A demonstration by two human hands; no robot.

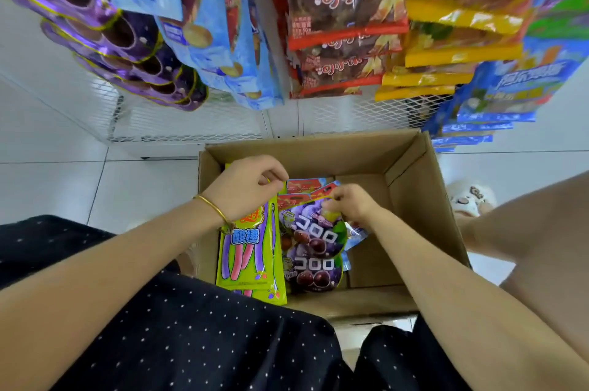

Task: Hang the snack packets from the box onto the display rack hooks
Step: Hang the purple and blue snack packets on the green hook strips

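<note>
Pinched by top edges inside the box [414, 167], green packet [248, 250] in left hand [245, 186], purple packet [315, 247] in right hand [350, 202]: likely light, floppy, slick, best held at that stiffer seam.

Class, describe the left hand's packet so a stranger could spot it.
Find the cardboard box on the floor. At its left side, the left hand pinches a yellow-green packet. It alone shows pink and purple sticks; neighbouring packets show grapes.

Bare forearms [127, 256], thin gold bangle [213, 208] on left wrist, black white-dotted clothing [191, 327]
</note>
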